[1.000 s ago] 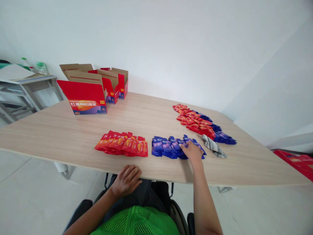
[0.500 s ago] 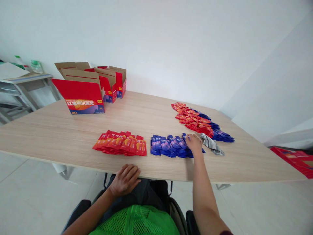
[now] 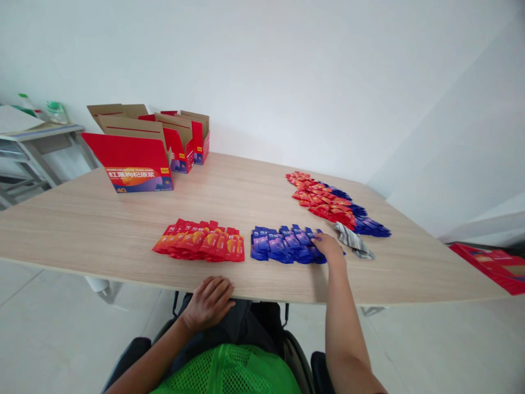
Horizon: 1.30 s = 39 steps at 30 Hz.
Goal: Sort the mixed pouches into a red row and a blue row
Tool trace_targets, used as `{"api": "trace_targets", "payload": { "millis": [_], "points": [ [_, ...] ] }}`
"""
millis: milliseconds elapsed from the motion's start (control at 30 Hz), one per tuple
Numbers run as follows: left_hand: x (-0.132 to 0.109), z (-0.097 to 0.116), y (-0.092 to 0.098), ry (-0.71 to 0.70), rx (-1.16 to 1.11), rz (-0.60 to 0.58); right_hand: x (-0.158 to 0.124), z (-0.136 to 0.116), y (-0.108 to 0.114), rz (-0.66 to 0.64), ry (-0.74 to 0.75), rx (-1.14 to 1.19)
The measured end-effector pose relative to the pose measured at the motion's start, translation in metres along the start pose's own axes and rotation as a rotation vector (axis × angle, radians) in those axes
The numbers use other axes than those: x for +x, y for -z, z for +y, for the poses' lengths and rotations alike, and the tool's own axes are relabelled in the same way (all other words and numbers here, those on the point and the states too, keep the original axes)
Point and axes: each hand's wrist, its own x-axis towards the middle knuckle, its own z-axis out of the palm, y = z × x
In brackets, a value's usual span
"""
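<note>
My left hand lies on the near edge of the table, fingers stretched out and relaxed, with nothing in it. Beyond it is a row of overlapping red sachets. To the right, a row of overlapping blue sachets lies on the wood. My right hand is at the right end of that row, its fingers closed on a blue sachet that they partly cover. Just beyond this hand rests a crumpled grey striped strip.
Further back on the table lies a large heap of red sachets and blue sachets. Several open red cartons stand at the back left. A red box sits beyond the right edge. A side desk stands left.
My right hand has shifted slightly down and right at the end of the blue row. My left hand stays on the table edge. The whole view has moved slightly.
</note>
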Motion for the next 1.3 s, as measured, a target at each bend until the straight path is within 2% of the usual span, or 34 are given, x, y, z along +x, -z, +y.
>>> {"api": "trace_targets", "payload": {
  "millis": [267,467,667,800,867,933,1000,1067,1167,1300],
  "points": [
    [0.000,-0.001,0.000,-0.005,0.013,-0.013,-0.033,0.009,-0.005,0.017,0.015,0.029],
    [0.001,-0.002,0.002,-0.025,0.029,-0.017,-0.057,0.003,-0.004,0.061,-0.003,0.025],
    [-0.001,-0.002,0.001,-0.040,0.045,-0.036,-0.062,-0.004,0.000,0.098,0.029,-0.026],
    [-0.002,-0.003,0.002,-0.040,0.040,-0.043,-0.069,-0.011,-0.002,0.187,0.051,0.015],
    [-0.001,-0.003,0.003,-0.044,0.031,-0.038,-0.077,-0.020,-0.005,0.259,0.142,0.075],
    [0.001,-0.002,0.004,-0.044,0.027,-0.043,-0.087,-0.034,-0.009,0.303,0.331,0.170],
    [0.002,-0.002,0.005,-0.036,0.023,-0.046,-0.096,-0.052,-0.013,0.268,0.567,0.265],
    [0.004,-0.001,0.006,-0.019,0.016,-0.040,-0.102,-0.071,-0.014,0.179,0.727,0.320],
    [0.005,0.002,0.006,0.023,0.001,-0.043,-0.106,-0.093,-0.014,0.109,0.738,0.299],
    [0.007,0.007,0.006,0.069,-0.018,-0.060,-0.113,-0.105,-0.018,0.072,0.720,0.168]
  ]
}}
